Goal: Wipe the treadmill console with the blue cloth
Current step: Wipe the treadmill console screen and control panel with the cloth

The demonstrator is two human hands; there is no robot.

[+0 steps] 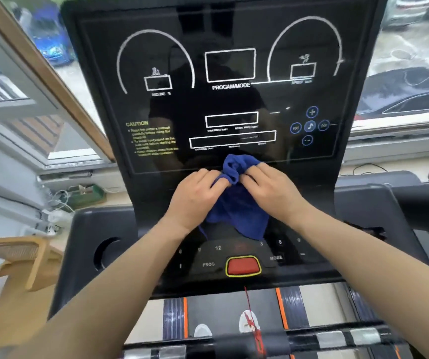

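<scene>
The blue cloth (236,203) is gripped by both hands, left hand (195,195) and right hand (273,190), against the glossy black treadmill console (229,104); windows (410,47) are seen behind.

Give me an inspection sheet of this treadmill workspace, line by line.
Surface: black glossy console, display dark, reflections on the panel.
Job's things: blue cloth, bunched, held low over the middle of the console, its lower edge hanging above the button panel.
Clutter: nothing seen on the console; red stop button uncovered.
Grippers: left hand and right hand both pinch the cloth's top.
Cables: red safety cord hangs below the stop button; loose wires on the floor at left.
Surroundings: window with parked cars outside; wooden chair at left; treadmill belt below.
</scene>
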